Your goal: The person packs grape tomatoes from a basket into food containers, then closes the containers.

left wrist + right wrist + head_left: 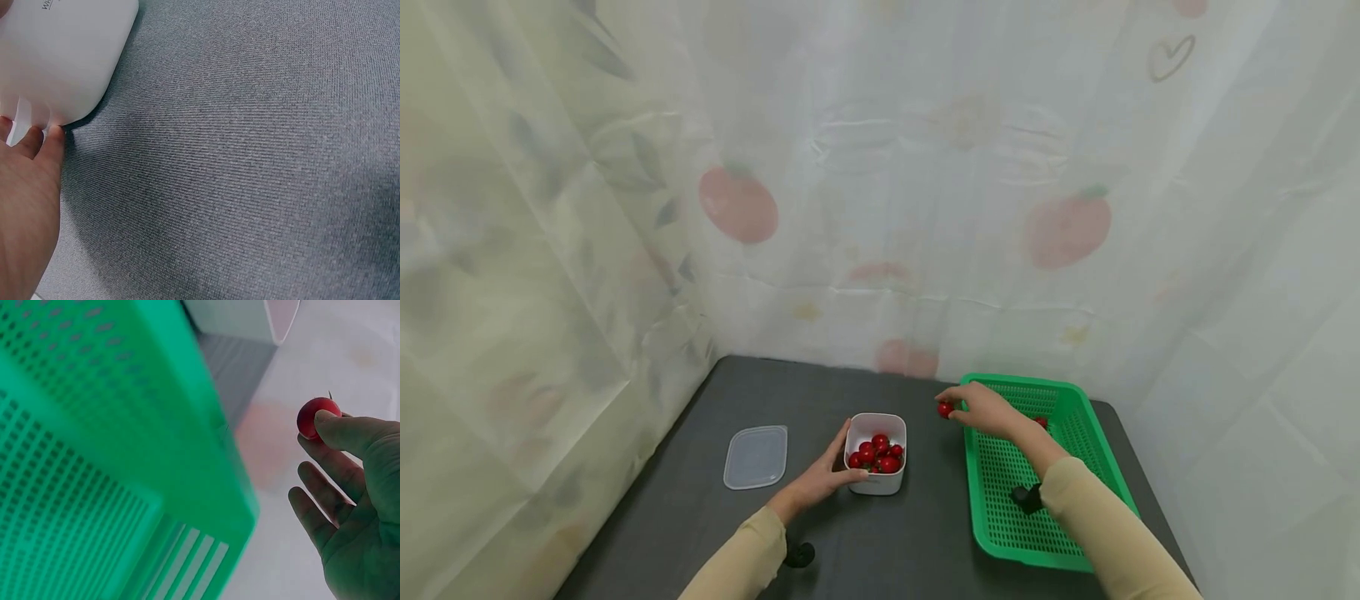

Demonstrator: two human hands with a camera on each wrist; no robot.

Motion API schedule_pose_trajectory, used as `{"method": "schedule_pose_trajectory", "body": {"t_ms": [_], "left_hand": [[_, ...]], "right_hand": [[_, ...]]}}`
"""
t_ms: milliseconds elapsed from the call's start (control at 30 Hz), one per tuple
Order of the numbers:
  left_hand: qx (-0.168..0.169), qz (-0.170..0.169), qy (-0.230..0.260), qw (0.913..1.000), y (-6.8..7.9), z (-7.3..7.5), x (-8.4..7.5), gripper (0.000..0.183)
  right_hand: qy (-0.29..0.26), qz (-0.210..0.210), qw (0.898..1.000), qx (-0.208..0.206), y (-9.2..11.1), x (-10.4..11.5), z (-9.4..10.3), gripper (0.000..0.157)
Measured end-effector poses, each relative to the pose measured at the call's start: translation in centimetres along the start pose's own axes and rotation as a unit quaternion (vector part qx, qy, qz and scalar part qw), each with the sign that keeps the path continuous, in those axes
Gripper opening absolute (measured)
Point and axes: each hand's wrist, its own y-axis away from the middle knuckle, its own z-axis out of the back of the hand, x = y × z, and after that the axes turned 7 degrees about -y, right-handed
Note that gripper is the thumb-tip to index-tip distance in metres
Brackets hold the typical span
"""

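My right hand (988,410) pinches a red cherry tomato (945,409) between thumb and forefinger, above the left rim of a green basket. In the right wrist view a thin stem sticks up from this tomato (317,417), and the other fingers are spread apart from it. At the middle of the table my left hand (816,483) holds a small white square container (877,485), fingers along its left side and thumb at its near edge. Several cherry tomatoes (867,452) lie inside. The left wrist view has fingertips (55,137) touching the container's wall (69,56).
The green perforated basket (976,500) stands at the right, with a red tomato (1041,422) partly hidden behind the right forearm. A translucent lid (756,457) lies flat left of the container. A printed curtain (887,208) hangs behind and beside the dark table (850,558).
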Motion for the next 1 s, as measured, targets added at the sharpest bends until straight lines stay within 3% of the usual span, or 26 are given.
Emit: {"method": "schedule_pose_trajectory", "body": {"t_ms": [467,1000], "left_hand": [[-0.002,-0.002,0.005,1.0,0.0,0.0,0.0,0.101],[0.008,0.001,0.011,0.9999,0.1,0.0,-0.2,0.1]], "right_hand": [[0.032,0.032,0.999,0.014,-3.9,3.6,-3.0,0.03],[0.082,0.045,0.995,0.037,-6.4,5.2,-5.5,0.024]]}}
